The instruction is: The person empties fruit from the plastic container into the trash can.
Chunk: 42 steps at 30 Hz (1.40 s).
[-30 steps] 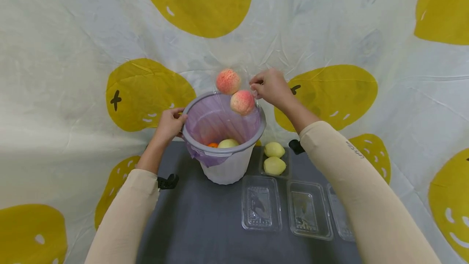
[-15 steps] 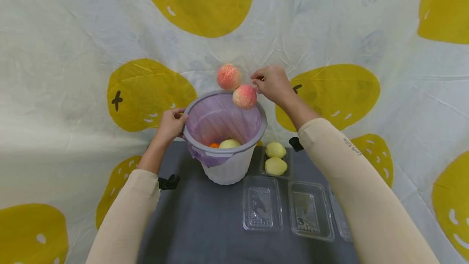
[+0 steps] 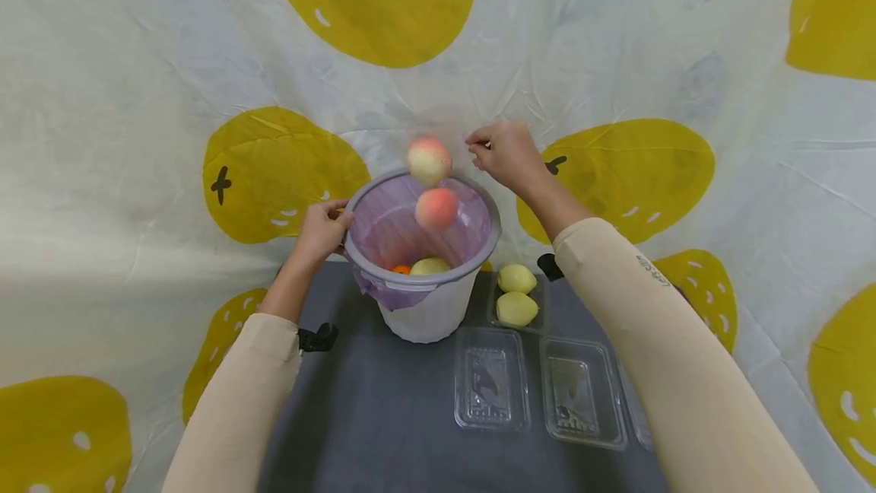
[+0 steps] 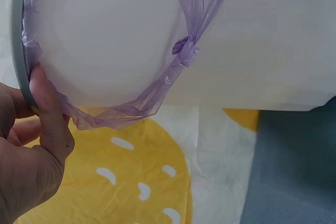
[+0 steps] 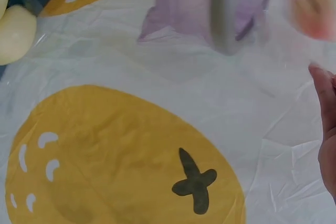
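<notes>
In the head view my left hand (image 3: 320,233) grips the grey rim of a white bin (image 3: 424,318), tilted and lined with a purple bag (image 3: 390,208). The left wrist view shows the thumb (image 4: 44,90) pressed over rim and bag. My right hand (image 3: 506,154) is raised beyond the bin's right side, pinching a clear plastic container (image 3: 448,119), faint and blurred by motion. Two pink-and-cream peaches are beside it: one peach (image 3: 429,160) over the far rim, the other peach (image 3: 436,208) lower, over the opening. Inside lie an orange fruit (image 3: 401,269) and a pale yellow-green fruit (image 3: 430,266).
Right of the bin, a clear tray (image 3: 541,318) holds two lemons (image 3: 516,309). Clear plastic trays (image 3: 491,417) stand in a row on the grey table (image 3: 383,417), one partly behind the right sleeve. A fruit-printed curtain (image 3: 150,196) hangs behind.
Both peaches have turned, and the lower one has dropped left and down over the bin's mouth. The container has become a blur. My left hand stays on the rim.
</notes>
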Tool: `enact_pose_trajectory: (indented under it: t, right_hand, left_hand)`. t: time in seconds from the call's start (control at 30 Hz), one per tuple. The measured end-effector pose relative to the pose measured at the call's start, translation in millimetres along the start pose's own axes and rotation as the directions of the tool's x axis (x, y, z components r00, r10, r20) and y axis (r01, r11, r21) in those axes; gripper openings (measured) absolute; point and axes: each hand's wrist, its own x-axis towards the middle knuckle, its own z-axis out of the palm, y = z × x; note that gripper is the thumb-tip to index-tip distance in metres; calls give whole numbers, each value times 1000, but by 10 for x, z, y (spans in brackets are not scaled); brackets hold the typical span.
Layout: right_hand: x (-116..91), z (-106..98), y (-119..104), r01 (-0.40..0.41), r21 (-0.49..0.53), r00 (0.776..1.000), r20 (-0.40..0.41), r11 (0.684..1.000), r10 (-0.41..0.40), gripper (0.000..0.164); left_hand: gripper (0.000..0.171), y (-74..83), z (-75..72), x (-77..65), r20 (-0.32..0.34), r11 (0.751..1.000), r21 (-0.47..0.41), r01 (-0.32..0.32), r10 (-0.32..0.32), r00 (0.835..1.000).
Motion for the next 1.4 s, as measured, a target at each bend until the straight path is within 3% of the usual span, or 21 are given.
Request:
enact_pose_trajectory:
  t: [0.2,0.53,0.73,1.17,1.4]
  right_hand:
    - [39,-3,-25,49,-82,999,26,995,-47,21]
    - [17,-39,-35,86,-77,996,-6,993,-87,21]
    - [-91,-86,-4,54,-39,998,-28,998,-55,21]
    - [-377,-184,134,9,83,987,-159,997,4,20]
    - [-539,-241,177,-20,272,965,-247,962,90,19]
  left_hand:
    - [44,2,1,-10,-11,1000,1,1,-1,1000]
    - [45,45,35,2,-13,1000,-4,22,-22,1000]
    - [46,48,49,4,3,1000,-1,29,-29,1000]
    - [46,35,58,34,-9,1000,7,24,-24,1000]
    - [46,48,43,21,-12,1000,11,21,-21,1000]
